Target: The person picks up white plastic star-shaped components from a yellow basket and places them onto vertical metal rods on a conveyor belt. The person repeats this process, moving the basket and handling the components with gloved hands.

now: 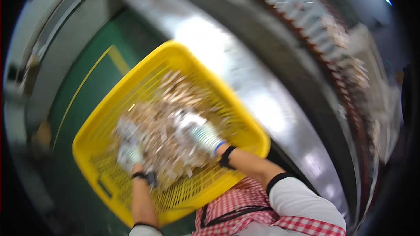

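A yellow slatted plastic basket (236, 109) stands tilted in front of me, with a heap of small clear-wrapped tan packets (159, 142) inside. Both my hands wear pale striped gloves and reach into this heap. My left hand (130, 150) is at the heap's left side, with shiny clear wrappers around its fingers. Toward the middle right, my right hand (200, 133) is among the packets, its fingertips covered by shiny wrapping. Motion blur and the packets hide the fingers of both hands, so their grip does not show.
A shiny metal surface (271, 109) runs diagonally along the basket's right side. Beyond it is a long row of pale slats (302, 22) with a reddish edge, beside blurred packets (352, 70). Green floor (94, 78) with a yellow line lies at the left.
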Motion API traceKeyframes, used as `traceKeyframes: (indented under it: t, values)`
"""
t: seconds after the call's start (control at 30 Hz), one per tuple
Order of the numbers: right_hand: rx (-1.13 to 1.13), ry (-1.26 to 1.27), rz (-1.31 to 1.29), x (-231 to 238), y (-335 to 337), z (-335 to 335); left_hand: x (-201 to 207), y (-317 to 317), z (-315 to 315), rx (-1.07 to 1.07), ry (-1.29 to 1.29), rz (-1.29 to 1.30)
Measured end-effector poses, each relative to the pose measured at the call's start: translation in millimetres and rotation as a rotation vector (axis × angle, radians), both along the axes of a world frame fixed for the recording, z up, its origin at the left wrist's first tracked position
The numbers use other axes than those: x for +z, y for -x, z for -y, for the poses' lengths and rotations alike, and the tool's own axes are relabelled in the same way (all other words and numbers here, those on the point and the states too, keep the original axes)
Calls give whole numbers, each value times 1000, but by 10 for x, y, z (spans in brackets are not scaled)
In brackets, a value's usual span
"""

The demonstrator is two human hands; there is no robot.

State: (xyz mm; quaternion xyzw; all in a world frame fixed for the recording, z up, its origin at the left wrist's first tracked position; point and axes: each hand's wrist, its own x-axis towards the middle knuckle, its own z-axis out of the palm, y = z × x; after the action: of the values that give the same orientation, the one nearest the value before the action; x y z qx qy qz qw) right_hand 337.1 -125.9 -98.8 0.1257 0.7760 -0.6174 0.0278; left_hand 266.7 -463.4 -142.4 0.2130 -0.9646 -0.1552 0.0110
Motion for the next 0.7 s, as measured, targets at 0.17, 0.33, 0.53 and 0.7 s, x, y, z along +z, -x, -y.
traceKeyframes:
  t: [0.17, 0.33, 0.53, 0.7]
  values:
    - [384, -540, 238, 668, -541, 379, -774, 229, 865, -96, -287, 121]
    - [-145, 710, 131, 1081, -967, -133, -377, 467, 747, -72, -565, -9]
    - [-594, 514, -304, 1950, -1779, -1325, 224, 217, 286, -54, -863, -22]
    - [-753, -1278, -347, 1882, -1975, -3129, 563, -65, -187, -55, -1103, 64]
